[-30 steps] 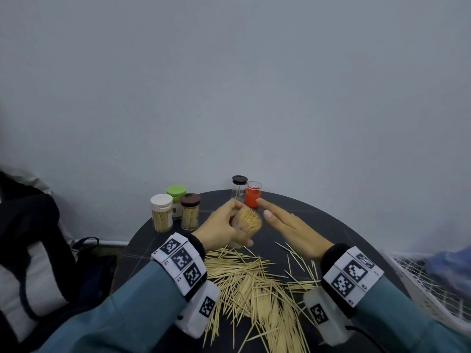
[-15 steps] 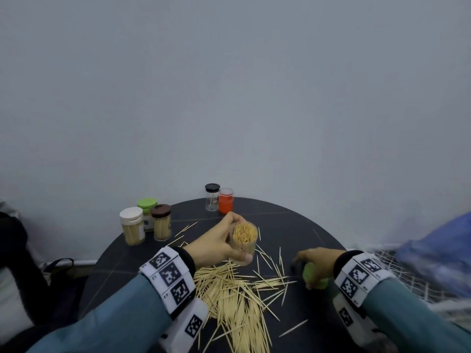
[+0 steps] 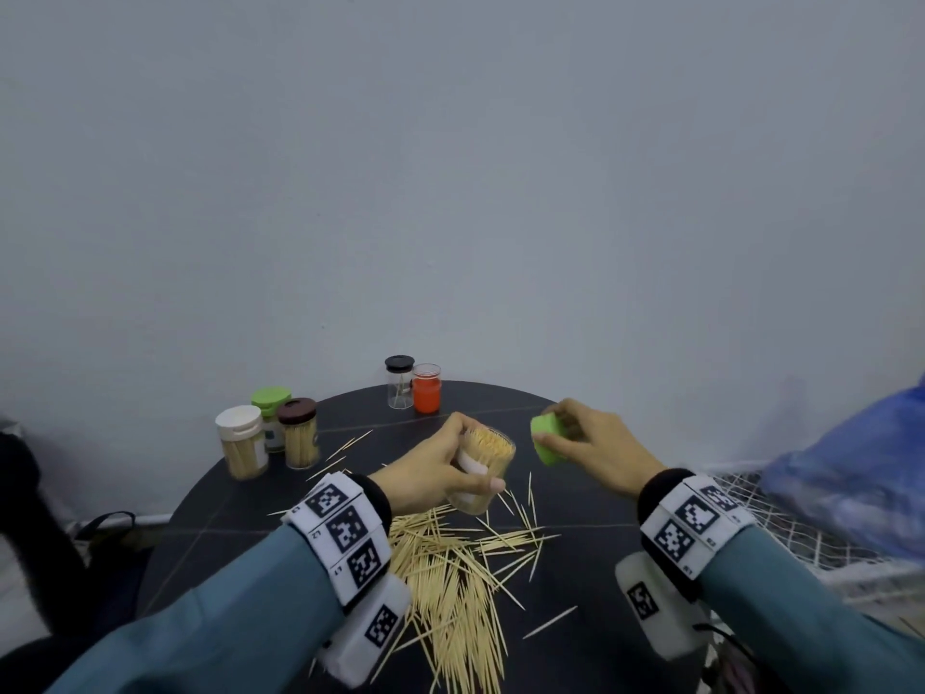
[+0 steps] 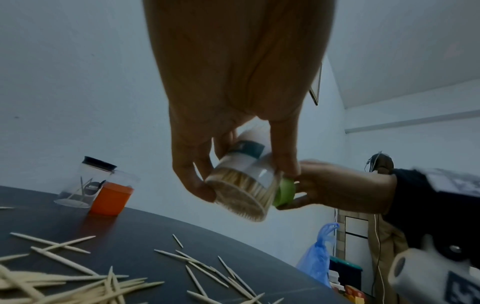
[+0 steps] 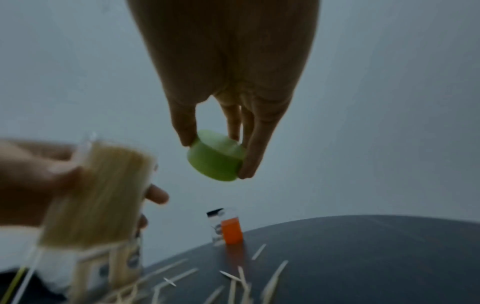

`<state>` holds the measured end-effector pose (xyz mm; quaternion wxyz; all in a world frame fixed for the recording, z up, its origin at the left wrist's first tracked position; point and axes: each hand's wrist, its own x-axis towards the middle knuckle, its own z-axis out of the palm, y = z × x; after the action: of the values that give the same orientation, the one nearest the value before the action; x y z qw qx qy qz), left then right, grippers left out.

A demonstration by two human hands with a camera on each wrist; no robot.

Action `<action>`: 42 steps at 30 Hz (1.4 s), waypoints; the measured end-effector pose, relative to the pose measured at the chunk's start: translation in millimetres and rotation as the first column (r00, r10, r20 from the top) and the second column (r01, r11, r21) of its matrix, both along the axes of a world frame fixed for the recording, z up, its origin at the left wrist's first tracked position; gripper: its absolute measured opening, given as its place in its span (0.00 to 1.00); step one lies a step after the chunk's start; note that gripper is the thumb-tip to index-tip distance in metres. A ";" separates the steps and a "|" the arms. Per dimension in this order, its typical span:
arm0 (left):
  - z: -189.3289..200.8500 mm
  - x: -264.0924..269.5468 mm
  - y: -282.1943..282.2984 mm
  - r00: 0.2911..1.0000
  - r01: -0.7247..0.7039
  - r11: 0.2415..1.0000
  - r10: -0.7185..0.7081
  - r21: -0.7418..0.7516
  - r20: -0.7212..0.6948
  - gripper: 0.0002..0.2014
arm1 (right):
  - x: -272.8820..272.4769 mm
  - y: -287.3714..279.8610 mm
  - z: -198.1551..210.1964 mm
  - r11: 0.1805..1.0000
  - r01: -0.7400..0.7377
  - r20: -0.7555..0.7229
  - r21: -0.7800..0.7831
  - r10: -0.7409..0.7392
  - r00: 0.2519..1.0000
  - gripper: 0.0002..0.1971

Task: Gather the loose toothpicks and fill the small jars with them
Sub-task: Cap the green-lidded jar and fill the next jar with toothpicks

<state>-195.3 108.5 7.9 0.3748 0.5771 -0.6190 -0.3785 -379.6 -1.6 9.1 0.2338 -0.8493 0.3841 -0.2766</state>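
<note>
Loose toothpicks [image 3: 450, 573] lie heaped on the black table [image 3: 590, 538] right in front of me, with stragglers fanning out to the right, so there's plenty left to gather.

Just above the heap, my left hand [image 3: 430, 473] holds the packed jar [image 3: 483, 465] off the table, thumb and fingers curled round its clear wall, mouth tilted up and to the right. It's full to the rim with toothpicks and has no cap on.

What changed: half a second ago my right hand [image 3: 595, 450] was low on the table closing on the green lid [image 3: 548, 443]. Now it's up level with the jar, thumb on one side of the lid and fingers on the other. From the left wrist view the lid sits right at the jar's rim; I can't tell whether it's touching.

My read: filling is done for this jar and capping is the step in hand. The risk is tips standing proud of the rim and blocking the lid.

Further back on the left, three capped jars [image 3: 270, 438] stand together, all showing toothpicks. At the far edge a clear jar with a black cap [image 3: 399, 383] holds only a few sticks, with an orange jar [image 3: 427, 389] just beside it. Those probably come next.
</note>
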 end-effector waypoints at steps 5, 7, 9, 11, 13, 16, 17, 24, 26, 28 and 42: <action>-0.6 2.9 1.7 0.999 -0.041 0.998 0.041 -0.054 -0.008 0.19 | 16.5 24.5 15.9 0.958 -0.212 0.236 0.191 0.165 0.958 0.17; -2.4 5.2 2.6 0.999 -0.047 0.997 0.047 -0.068 0.002 0.19 | 23.6 29.6 16.2 0.958 -0.241 0.196 0.158 0.209 0.958 0.18; -3.5 7.0 4.3 0.998 -0.059 0.995 0.059 -0.086 0.006 0.20 | 30.5 32.4 15.7 0.957 -0.258 0.185 0.134 0.232 0.955 0.17; -4.5 9.2 6.3 0.997 -0.066 0.993 0.068 -0.093 0.019 0.21 | 36.9 35.2 15.2 0.957 -0.266 0.164 0.118 0.245 0.955 0.16; -5.7 12.5 7.7 0.996 -0.070 0.993 0.075 -0.097 0.050 0.21 | 42.5 38.2 14.5 0.954 -0.278 0.127 0.114 0.263 0.956 0.17; -7.5 18.2 10.2 0.995 -0.074 0.993 0.080 -0.091 0.059 0.20 | 49.1 41.6 14.7 0.951 -0.287 0.073 0.114 0.281 0.957 0.17; -8.5 20.2 10.6 0.995 -0.076 0.993 0.082 -0.092 0.063 0.19 | 50.8 42.7 15.2 0.949 -0.291 0.059 0.119 0.286 0.957 0.18; -11.5 27.8 14.1 0.982 -0.109 0.989 0.123 -0.101 0.146 0.22 | 63.3 45.7 14.4 0.938 -0.299 -0.048 0.175 0.311 0.949 0.19; -11.7 28.5 15.1 0.973 -0.123 0.986 0.142 -0.110 0.181 0.22 | 67.0 45.8 14.6 0.937 -0.295 -0.079 0.190 0.314 0.946 0.20; -12.1 30.1 15.8 0.965 -0.140 0.983 0.162 -0.116 0.208 0.22 | 69.9 45.6 14.2 0.935 -0.290 -0.093 0.203 0.313 0.945 0.20; -15.2 34.2 14.2 0.925 -0.266 0.955 0.291 -0.129 0.245 0.22 | 77.2 44.8 9.6 0.941 -0.282 -0.062 0.188 0.298 0.953 0.21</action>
<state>-161.1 122.7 -7.3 0.3663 0.6858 -0.5919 -0.2125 -302.4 43.2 18.6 0.3288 -0.8841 0.2878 -0.1657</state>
